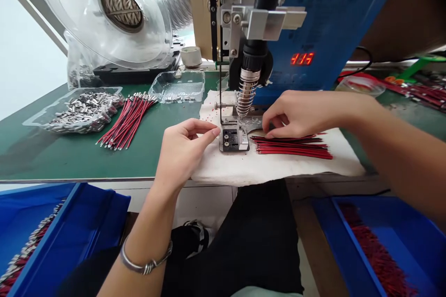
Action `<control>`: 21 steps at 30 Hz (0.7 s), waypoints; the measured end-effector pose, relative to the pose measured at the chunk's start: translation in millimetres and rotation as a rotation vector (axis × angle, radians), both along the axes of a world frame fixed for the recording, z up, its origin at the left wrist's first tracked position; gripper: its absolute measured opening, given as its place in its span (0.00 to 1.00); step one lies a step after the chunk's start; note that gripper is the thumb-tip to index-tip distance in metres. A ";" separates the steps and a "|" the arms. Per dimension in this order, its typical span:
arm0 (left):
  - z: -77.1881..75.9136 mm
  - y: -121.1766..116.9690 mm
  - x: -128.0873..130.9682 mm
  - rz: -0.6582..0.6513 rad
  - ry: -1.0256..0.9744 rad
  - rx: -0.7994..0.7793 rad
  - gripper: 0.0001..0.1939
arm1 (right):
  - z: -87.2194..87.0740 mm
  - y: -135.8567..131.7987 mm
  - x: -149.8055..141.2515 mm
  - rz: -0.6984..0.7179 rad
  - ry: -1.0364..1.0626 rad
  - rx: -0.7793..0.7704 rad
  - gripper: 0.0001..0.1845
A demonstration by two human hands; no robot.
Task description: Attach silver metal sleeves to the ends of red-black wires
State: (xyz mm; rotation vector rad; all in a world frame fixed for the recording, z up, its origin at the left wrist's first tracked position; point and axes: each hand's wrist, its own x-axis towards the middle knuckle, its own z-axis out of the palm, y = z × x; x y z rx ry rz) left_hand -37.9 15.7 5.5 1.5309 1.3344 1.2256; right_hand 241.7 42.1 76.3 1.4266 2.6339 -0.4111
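Note:
My left hand (186, 148) has thumb and index finger pinched at the left edge of a small black fixture (232, 141); whatever lies between the fingertips is too small to make out. Above that fixture hangs a soldering head (248, 83) with a wire spring around its tip. To the right, my right hand (296, 113) curls over the back of a bundle of red and black wires (294, 147) on a white cloth (244, 169). Its fingertips are closed by the upper wires, and I cannot see what is between them.
A clear tray of metal connectors (85, 111) and a pile of wires with ends fitted (128, 118) lie at left. Behind them are a clear box (179, 87) and a large reel (104, 14). The blue machine (310, 23) stands behind; blue bins (101, 213) flank my legs.

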 end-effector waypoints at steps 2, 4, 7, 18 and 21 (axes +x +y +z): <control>-0.1 0.0 -0.6 -0.008 -0.010 0.002 0.06 | -2.9 2.1 -2.4 0.015 0.016 -0.003 0.13; -1.5 0.4 -1.7 -0.013 0.002 0.012 0.05 | -6.4 4.6 -3.5 0.053 0.059 0.007 0.11; -4.7 0.8 -3.4 -0.020 0.017 0.025 0.06 | -12.4 7.2 -2.3 0.096 0.121 0.020 0.09; -4.7 -4.5 -1.2 -0.031 0.021 0.018 0.06 | -37.4 -1.1 3.2 0.144 0.236 0.199 0.07; -4.8 -5.3 -1.0 -0.020 0.028 0.026 0.07 | -38.4 -0.6 1.8 0.159 0.276 0.207 0.08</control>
